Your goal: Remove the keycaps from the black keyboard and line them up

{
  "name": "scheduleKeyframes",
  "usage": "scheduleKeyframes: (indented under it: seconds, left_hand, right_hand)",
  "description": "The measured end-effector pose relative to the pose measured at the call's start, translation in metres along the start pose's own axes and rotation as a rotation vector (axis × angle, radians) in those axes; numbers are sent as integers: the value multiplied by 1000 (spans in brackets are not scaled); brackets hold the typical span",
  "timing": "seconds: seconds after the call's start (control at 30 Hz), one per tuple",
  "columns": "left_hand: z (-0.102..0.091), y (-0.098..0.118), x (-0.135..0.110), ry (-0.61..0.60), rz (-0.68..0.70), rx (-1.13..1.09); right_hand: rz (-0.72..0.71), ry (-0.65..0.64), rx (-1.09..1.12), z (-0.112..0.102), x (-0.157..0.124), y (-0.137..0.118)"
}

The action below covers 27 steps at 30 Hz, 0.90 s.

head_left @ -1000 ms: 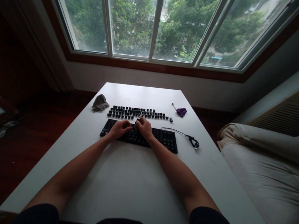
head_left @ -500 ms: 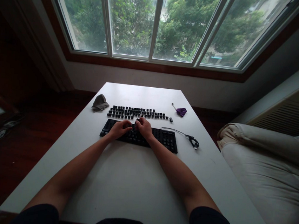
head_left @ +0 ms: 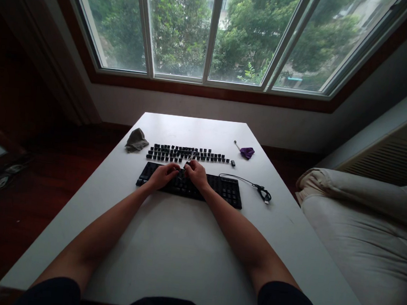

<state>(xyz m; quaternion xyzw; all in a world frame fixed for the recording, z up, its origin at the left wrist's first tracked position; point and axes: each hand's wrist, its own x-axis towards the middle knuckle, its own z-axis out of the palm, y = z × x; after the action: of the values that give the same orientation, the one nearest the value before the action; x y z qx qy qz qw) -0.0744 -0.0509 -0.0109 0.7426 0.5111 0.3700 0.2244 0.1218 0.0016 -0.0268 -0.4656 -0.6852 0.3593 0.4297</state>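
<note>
A black keyboard (head_left: 223, 190) lies across the white table. My right hand (head_left: 197, 173) is closed over its middle, with a small tool (head_left: 191, 156) in the fingers; thin, pale, wire-like ends stick up from it, and the rest is hidden by the hand. My left hand (head_left: 163, 175) rests over the left half of the keyboard, fingers curved, with a gap between thumb and forefinger and nothing visible in it. Just beyond both hands, rows of loose black keycaps (head_left: 163, 152) are laid out on the table.
At the far left of the table (head_left: 179, 255) sits a crumpled grey cloth (head_left: 137, 141). A purple cloth or brush-like item (head_left: 247, 152) with a thin handle lies at the far right. The keyboard's bundled USB cable (head_left: 263, 193) is on the right. A window is ahead; a pale sofa (head_left: 355, 224) stands right.
Almost nothing differs. Both hands stay in place over the keyboard, with at most a slight shift of the left fingers.
</note>
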Motion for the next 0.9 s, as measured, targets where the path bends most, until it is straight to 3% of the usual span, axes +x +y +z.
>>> scheduleKeyframes:
  seconds: [0.9]
  left_hand:
    - [2,0,0,0,6,-4]
  right_hand:
    - [-20,-13,-37,-1,-1,-2]
